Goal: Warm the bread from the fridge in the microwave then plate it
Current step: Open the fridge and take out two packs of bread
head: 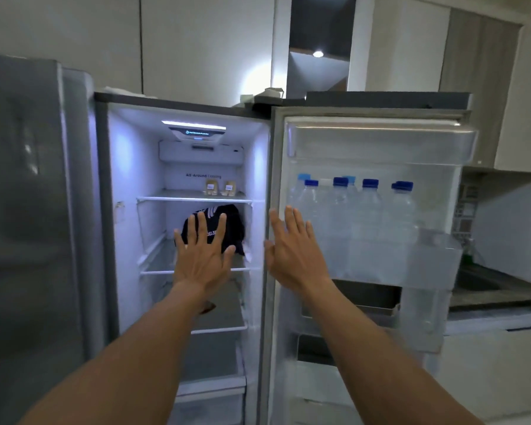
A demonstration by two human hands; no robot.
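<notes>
Both forearms reach forward, left hand (203, 259) and right hand (295, 256) empty, fingers straight and spread. The bread is most likely the two tan labelled packets (220, 189) at the back of the upper shelf (193, 199), above the dark bag (234, 219) behind the left hand, though that is not certain. Raise the left hand above the shelf edge and pinch one packet by its sides, keeping the right hand clear of the water bottles (368, 207) in the open door (380, 142).

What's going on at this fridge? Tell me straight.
A person faces the open fridge with both hands raised, fingers spread, holding nothing. The left hand is in front of a dark bag on the middle shelf; the right hand is at the inner edge of the door, beside the water bottles. Two small tan packets sit on the shelf above.
</notes>
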